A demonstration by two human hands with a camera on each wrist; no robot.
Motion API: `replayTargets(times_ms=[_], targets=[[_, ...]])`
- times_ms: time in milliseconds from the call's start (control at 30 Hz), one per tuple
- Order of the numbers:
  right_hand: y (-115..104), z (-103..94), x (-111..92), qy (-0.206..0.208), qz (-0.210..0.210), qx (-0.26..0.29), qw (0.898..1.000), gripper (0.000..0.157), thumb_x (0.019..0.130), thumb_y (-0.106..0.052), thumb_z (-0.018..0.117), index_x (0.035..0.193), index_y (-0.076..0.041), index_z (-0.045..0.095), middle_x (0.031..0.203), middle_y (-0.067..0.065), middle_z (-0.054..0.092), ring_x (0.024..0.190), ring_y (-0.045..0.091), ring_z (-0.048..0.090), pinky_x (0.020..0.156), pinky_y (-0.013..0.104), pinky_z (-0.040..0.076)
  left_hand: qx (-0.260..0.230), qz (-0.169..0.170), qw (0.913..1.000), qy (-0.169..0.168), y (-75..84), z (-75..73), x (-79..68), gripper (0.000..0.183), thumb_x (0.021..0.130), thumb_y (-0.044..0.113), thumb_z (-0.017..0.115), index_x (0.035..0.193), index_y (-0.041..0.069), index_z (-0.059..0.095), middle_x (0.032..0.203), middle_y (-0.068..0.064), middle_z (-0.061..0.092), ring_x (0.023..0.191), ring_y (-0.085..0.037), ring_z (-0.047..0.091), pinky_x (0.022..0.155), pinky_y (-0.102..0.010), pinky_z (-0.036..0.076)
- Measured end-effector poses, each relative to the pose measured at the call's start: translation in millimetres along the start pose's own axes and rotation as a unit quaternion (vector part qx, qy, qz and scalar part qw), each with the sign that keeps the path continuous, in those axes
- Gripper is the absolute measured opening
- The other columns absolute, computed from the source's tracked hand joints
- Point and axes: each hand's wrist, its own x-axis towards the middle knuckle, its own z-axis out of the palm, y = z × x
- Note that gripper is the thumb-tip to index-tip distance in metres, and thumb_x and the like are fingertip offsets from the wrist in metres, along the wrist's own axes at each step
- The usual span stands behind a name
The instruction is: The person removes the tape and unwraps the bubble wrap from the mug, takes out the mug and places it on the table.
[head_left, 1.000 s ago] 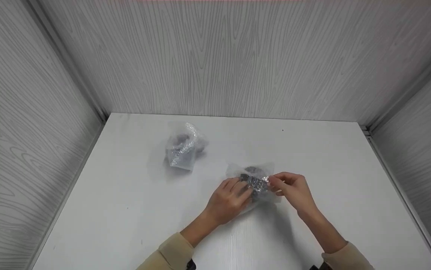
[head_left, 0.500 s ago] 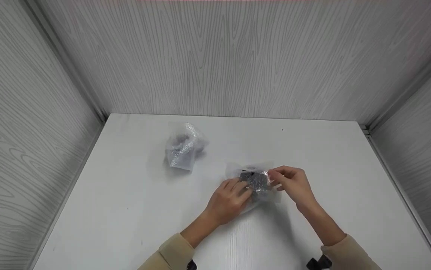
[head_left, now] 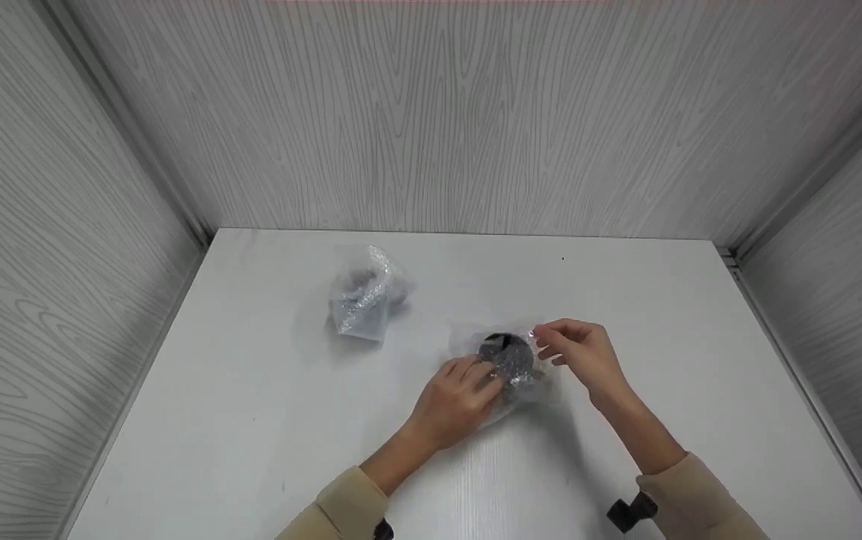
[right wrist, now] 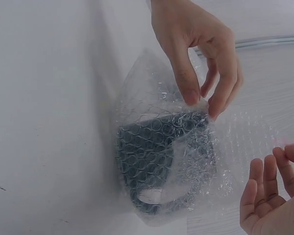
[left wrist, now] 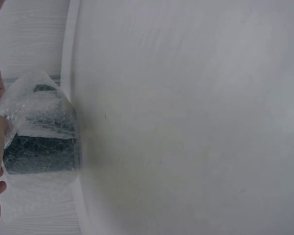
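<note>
A dark cup-shaped object (head_left: 519, 356) stands on the white table, wrapped in clear bubble wrap (right wrist: 235, 142). Its round dark top shows in the head view, and the bubbles blur its side in both wrist views. My left hand (head_left: 452, 405) holds it from the near left, thumb and fingers gripping the wrapped rim in the right wrist view. On the other side, my right hand (head_left: 587, 358) pinches a loose edge of the wrap between thumb and forefinger, its other fingers loosely bent. That edge is drawn out from the dark object.
A second bubble-wrapped bundle (head_left: 364, 304), with something dark inside, lies farther back on the left of the table (head_left: 250, 390). Grey wood-grain panels (head_left: 431, 120) enclose the table at the back and both sides.
My right hand has moved a little toward the back with the wrap edge, and the dark round top shows more plainly. My left hand has stayed in place.
</note>
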Motion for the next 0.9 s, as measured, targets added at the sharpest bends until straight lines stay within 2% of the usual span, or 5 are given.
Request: replayTargets(times_ms=[233,500,767,900], targets=[[-3.3,0.4,8.9,0.002,0.004,-0.013,1.0,0.034,0.101,-0.028,0.071,0.113,0.003,0.075,0.087,-0.008,0.074,0.08,0.013,0.075,0.071,0.026,0.057,0.008,0.002,0.9999,-0.009,0.6,-0.5,0.3,0.018,0.095,0.035,0.076,0.109,0.024,0.077,0.113,0.002,0.072,0.108,-0.018,0.069,0.091,-0.03,0.059],[-6.1,-0.8,22.5,-0.009,0.017,-0.009,1.0,0.033,0.102,-0.03,0.069,0.115,-0.001,0.076,0.09,-0.009,0.076,0.082,0.011,0.076,0.078,0.027,0.058,0.004,0.003,1.0,0.006,-0.5,2.2,0.7,0.02,0.092,0.036,0.078,0.108,0.024,0.078,0.111,0.001,0.072,0.106,-0.019,0.069,0.09,-0.031,0.059],[-7.7,1.0,33.2,-0.022,0.035,0.012,0.999,0.036,0.103,-0.033,0.068,0.116,-0.001,0.075,0.095,-0.002,0.077,0.083,0.011,0.076,0.078,0.027,0.059,0.003,0.0,1.0,-0.005,0.1,2.3,0.0,0.023,0.096,0.04,0.075,0.111,0.024,0.078,0.113,0.002,0.073,0.108,-0.018,0.07,0.092,-0.031,0.059],[-9.9,4.1,36.5,-0.024,0.039,0.018,0.999,0.034,0.103,-0.033,0.067,0.116,-0.003,0.076,0.096,0.0,0.076,0.082,0.011,0.075,0.076,0.026,0.059,0.003,0.001,1.0,-0.005,-0.1,1.7,0.2,0.021,0.095,0.037,0.075,0.111,0.024,0.078,0.113,0.002,0.073,0.108,-0.018,0.07,0.092,-0.031,0.059]])
